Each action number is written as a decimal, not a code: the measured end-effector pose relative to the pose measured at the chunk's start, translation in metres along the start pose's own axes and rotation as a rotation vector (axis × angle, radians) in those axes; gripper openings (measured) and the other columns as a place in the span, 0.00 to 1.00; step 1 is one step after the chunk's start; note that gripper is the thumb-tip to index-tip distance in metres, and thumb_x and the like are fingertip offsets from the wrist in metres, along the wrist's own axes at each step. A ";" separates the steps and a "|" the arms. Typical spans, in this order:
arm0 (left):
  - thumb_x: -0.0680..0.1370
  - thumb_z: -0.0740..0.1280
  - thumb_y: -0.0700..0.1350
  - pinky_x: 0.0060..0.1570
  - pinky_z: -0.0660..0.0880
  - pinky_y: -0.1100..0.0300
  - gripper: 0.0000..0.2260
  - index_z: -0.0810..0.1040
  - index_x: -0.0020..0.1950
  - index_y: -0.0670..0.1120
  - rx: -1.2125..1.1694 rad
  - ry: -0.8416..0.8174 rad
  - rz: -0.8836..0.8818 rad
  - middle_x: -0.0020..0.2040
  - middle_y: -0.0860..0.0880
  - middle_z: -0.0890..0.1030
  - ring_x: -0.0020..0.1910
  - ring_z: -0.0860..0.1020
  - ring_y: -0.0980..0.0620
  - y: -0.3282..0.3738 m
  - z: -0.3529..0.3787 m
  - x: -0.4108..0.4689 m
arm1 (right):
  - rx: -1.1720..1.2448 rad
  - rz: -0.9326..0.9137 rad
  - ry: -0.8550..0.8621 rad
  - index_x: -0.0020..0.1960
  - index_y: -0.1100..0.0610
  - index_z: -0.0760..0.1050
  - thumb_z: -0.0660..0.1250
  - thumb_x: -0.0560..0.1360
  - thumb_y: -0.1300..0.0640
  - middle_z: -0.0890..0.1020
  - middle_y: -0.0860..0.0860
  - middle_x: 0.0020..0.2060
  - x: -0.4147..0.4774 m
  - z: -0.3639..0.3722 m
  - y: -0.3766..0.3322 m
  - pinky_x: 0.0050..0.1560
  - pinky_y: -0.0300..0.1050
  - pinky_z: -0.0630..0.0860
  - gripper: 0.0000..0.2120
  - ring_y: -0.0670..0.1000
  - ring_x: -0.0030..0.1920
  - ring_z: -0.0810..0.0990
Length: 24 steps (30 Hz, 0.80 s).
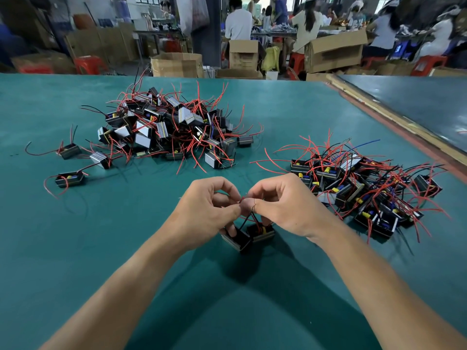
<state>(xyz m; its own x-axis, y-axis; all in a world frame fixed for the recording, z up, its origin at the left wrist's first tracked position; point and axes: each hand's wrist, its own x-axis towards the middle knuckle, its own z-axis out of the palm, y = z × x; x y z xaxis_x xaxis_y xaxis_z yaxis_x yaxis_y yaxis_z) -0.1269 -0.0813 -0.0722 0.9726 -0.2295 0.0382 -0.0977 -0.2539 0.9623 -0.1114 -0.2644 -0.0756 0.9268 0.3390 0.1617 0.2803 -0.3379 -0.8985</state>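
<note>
Two light, rigid modules at lower centre; left hand and right hand each pinch the thin, pliable leads, apparently twisting their ends together.

The scene was lit evenly from overhead. Soft shadows were thrown beneath the black modules onto the green table. The background was blurred, edges bowed.
</note>
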 end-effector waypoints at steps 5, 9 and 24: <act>0.72 0.73 0.33 0.26 0.72 0.63 0.08 0.77 0.42 0.44 0.021 -0.012 0.017 0.35 0.48 0.84 0.24 0.78 0.51 0.000 0.000 0.000 | 0.028 0.044 0.022 0.38 0.56 0.80 0.75 0.73 0.61 0.82 0.50 0.29 0.000 -0.001 0.001 0.31 0.42 0.74 0.06 0.47 0.27 0.76; 0.72 0.74 0.33 0.25 0.72 0.64 0.08 0.77 0.41 0.43 0.001 0.002 0.005 0.33 0.48 0.84 0.23 0.77 0.51 -0.002 0.002 0.000 | 0.055 0.057 0.009 0.42 0.57 0.80 0.74 0.74 0.63 0.84 0.54 0.32 -0.001 -0.001 0.000 0.34 0.48 0.76 0.05 0.51 0.30 0.78; 0.70 0.76 0.38 0.23 0.70 0.63 0.05 0.83 0.36 0.44 -0.100 0.043 -0.025 0.27 0.49 0.79 0.21 0.71 0.53 0.000 0.003 0.000 | 0.059 -0.075 0.010 0.41 0.55 0.84 0.71 0.72 0.60 0.84 0.56 0.35 -0.003 -0.004 -0.004 0.33 0.49 0.76 0.04 0.50 0.28 0.77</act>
<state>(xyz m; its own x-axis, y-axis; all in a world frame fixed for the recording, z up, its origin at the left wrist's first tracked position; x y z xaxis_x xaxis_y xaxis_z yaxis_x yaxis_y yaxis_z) -0.1272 -0.0841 -0.0729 0.9827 -0.1836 0.0237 -0.0544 -0.1637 0.9850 -0.1144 -0.2678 -0.0706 0.9063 0.3523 0.2333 0.3341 -0.2596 -0.9061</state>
